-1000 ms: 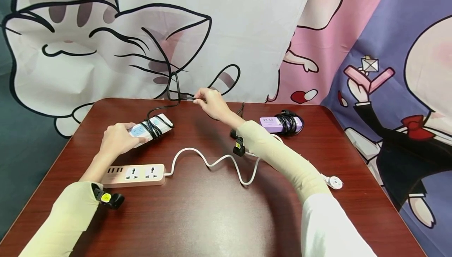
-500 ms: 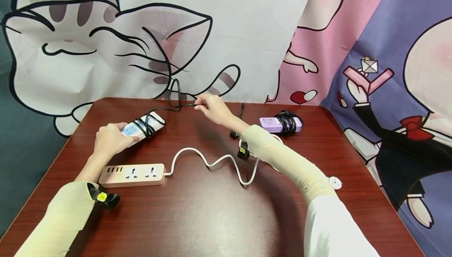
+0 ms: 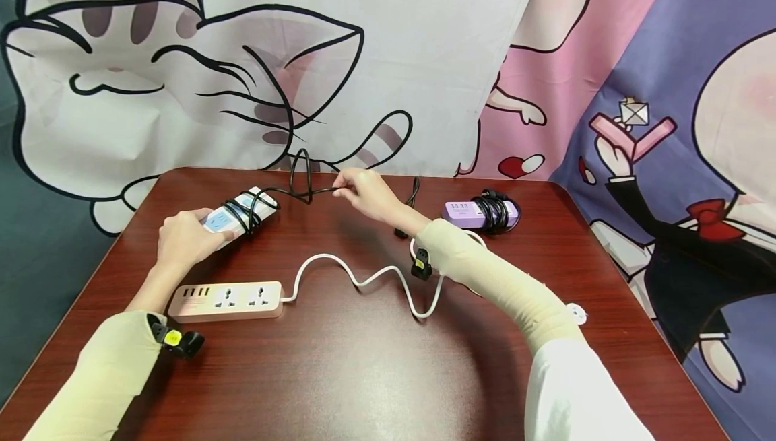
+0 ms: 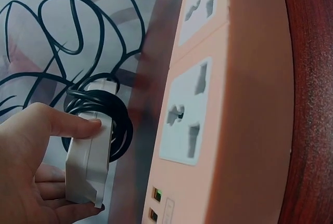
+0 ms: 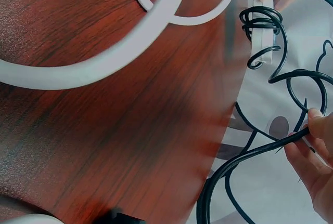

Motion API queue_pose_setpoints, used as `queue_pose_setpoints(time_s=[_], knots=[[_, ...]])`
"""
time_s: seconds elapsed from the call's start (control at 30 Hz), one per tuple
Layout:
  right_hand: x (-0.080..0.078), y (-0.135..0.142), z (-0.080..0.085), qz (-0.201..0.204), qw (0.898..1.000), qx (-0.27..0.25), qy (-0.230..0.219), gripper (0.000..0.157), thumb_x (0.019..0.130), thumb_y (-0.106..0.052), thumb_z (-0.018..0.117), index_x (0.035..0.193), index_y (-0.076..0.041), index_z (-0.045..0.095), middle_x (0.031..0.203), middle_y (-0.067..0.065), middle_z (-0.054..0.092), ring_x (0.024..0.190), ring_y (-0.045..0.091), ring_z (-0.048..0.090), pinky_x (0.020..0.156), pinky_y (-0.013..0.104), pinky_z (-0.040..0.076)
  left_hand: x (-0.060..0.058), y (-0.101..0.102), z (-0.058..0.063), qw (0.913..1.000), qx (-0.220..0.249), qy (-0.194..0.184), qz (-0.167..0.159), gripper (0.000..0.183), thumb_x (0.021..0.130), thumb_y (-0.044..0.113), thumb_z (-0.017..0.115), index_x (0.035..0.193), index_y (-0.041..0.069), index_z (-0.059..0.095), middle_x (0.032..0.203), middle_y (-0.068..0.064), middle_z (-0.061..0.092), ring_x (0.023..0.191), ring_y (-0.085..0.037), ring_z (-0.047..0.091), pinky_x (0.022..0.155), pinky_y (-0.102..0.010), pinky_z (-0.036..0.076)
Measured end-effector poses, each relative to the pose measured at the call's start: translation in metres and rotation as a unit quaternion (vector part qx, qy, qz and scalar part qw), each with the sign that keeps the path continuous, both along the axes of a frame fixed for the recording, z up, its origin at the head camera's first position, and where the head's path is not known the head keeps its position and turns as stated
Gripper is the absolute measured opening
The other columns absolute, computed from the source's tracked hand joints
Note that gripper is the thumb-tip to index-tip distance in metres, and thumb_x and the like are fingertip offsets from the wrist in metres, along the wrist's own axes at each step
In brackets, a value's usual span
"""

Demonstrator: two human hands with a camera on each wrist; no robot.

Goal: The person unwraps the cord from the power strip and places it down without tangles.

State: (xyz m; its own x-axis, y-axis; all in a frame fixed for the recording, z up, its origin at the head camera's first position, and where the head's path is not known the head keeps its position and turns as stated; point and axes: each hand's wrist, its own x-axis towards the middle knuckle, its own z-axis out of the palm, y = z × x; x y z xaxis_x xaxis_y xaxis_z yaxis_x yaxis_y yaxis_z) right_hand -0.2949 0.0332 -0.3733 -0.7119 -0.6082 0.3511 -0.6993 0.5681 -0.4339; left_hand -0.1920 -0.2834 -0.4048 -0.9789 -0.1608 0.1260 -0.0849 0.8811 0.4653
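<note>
My left hand [image 3: 184,242] grips one end of a white and blue power strip [image 3: 215,220], its thumb on the strip's side in the left wrist view. A black cord [image 4: 101,104] is wound several times round the strip's other half. From there the cord runs up in a loop [image 3: 301,175] near the table's back edge to my right hand [image 3: 368,193], which pinches it between thumb and fingers. In the right wrist view a doubled length of black cord [image 5: 234,162] trails from those fingers. Below the left hand lies a pinkish-beige power strip [image 3: 242,310] with white sockets.
The beige strip's white cord [image 3: 358,282] snakes right across the brown table [image 3: 339,374], passing under the right forearm, towards a white plug [image 3: 576,314]. At the back right sits a purple power strip [image 3: 463,212] wrapped in black cord. A printed cloth [image 3: 424,57] hangs behind the table.
My left hand and the white strip have shifted left and slightly down. The right hand has lowered a little with the cord, and the cord's loop has dropped and become smaller.
</note>
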Motion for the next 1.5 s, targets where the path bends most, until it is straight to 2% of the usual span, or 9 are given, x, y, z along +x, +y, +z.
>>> queue_pose_setpoints(time_s=[0.27, 0.8, 1.03, 1.17, 1.5], knots=[[0.003, 0.001, 0.0, 0.012, 1.0, 0.004, 0.003, 0.01, 0.089, -0.018, 0.068, 0.091, -0.008, 0.068, 0.09, 0.003, 0.071, 0.079, 0.01, 0.064, 0.073, 0.022, 0.049, 0.0, 0.0, 0.0, 0.9998, 0.005, 0.016, 0.011, 0.065, 0.076, 0.039, 0.076, 0.121, -0.005, 0.059, 0.101, -0.031, 0.064, 0.085, -0.045, 0.056, 0.062, -0.047, 0.041], [0.002, 0.005, -0.007, 0.009, 1.0, 0.026, 0.015, 0.007, 0.086, -0.017, 0.071, 0.088, -0.01, 0.069, 0.088, 0.001, 0.072, 0.079, 0.01, 0.066, 0.073, 0.027, 0.05, 0.003, 0.0, 0.003, 0.9991, 0.016, 0.027, 0.029, 0.065, 0.076, 0.038, 0.075, 0.123, -0.004, 0.059, 0.103, -0.031, 0.064, 0.085, -0.045, 0.057, 0.061, -0.046, 0.04], [-0.001, 0.004, -0.011, 0.004, 0.998, 0.064, 0.025, 0.007, 0.086, -0.017, 0.071, 0.088, -0.011, 0.069, 0.093, 0.001, 0.072, 0.083, 0.011, 0.067, 0.076, 0.028, 0.051, 0.004, 0.003, 0.006, 0.9988, 0.028, 0.027, 0.029, 0.068, 0.078, 0.04, 0.074, 0.125, -0.006, 0.057, 0.105, -0.032, 0.063, 0.089, -0.045, 0.056, 0.066, -0.048, 0.04], [-0.003, 0.004, -0.014, -0.004, 0.997, 0.075, 0.029, 0.006, 0.085, -0.017, 0.072, 0.087, -0.011, 0.07, 0.092, 0.001, 0.072, 0.082, 0.012, 0.066, 0.075, 0.029, 0.051, 0.005, 0.004, 0.007, 0.9985, 0.026, 0.04, 0.029, 0.065, 0.077, 0.038, 0.074, 0.124, -0.006, 0.058, 0.104, -0.033, 0.063, 0.088, -0.046, 0.056, 0.066, -0.049, 0.04], [-0.005, 0.0, -0.018, -0.003, 0.992, 0.125, 0.016, 0.006, 0.087, -0.017, 0.07, 0.091, -0.012, 0.07, 0.094, 0.0, 0.071, 0.086, 0.014, 0.065, 0.075, 0.031, 0.051, 0.007, 0.006, 0.01, 0.998, 0.031, 0.047, 0.027, 0.066, 0.077, 0.037, 0.074, 0.125, -0.007, 0.057, 0.106, -0.033, 0.063, 0.09, -0.046, 0.054, 0.07, -0.051, 0.038]])
